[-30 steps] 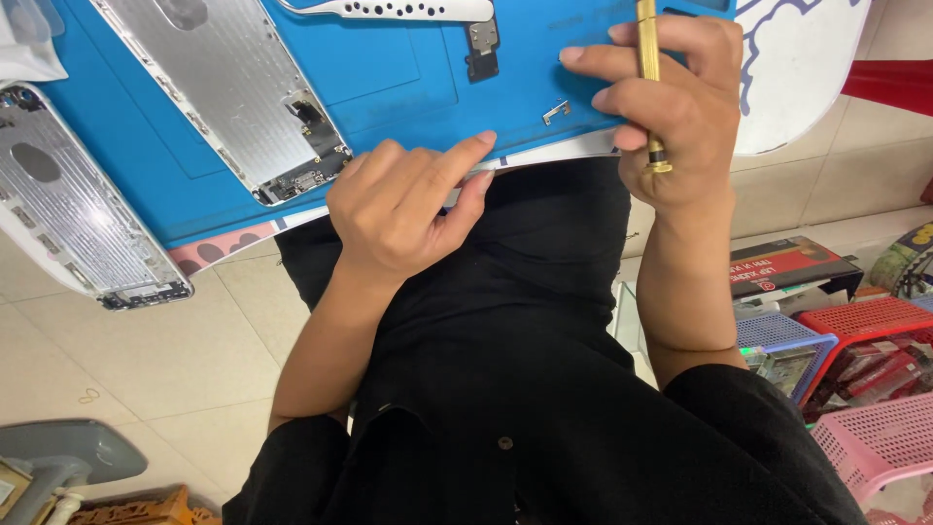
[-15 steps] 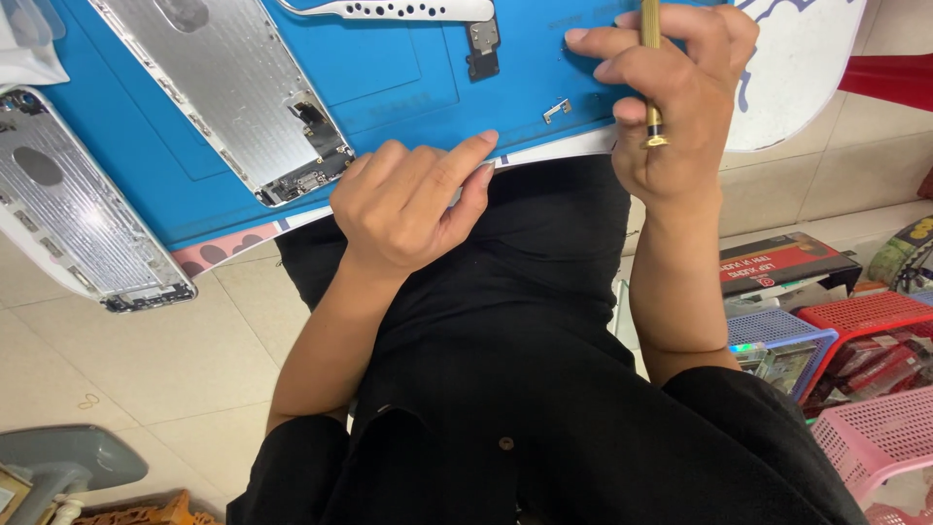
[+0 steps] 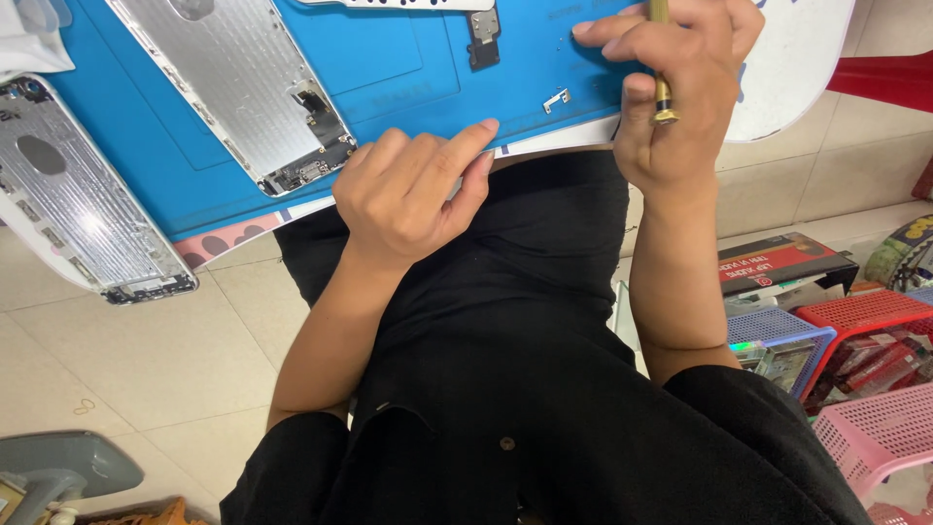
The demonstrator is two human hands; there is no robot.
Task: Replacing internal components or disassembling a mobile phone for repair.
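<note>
Pale floor tiles (image 3: 117,350) spread beneath a work surface covered by a blue rubber repair mat (image 3: 389,68). At the mat's near edge, the left hand (image 3: 408,194) rests with fingers curled loosely, its forefinger stretched out along the edge, holding nothing. The right hand (image 3: 680,87) is closed around a slim brass-coloured screwdriver (image 3: 662,92), its tip lost beyond the top of the frame. 2 silver metal phone back shells lie to the left, 1 on the mat (image 3: 243,87), 1 overhanging the surface (image 3: 68,194). What seems a small metal bracket (image 3: 555,99) sits between the hands. Coloured plastic baskets (image 3: 875,321) stand on the floor at right.
</note>
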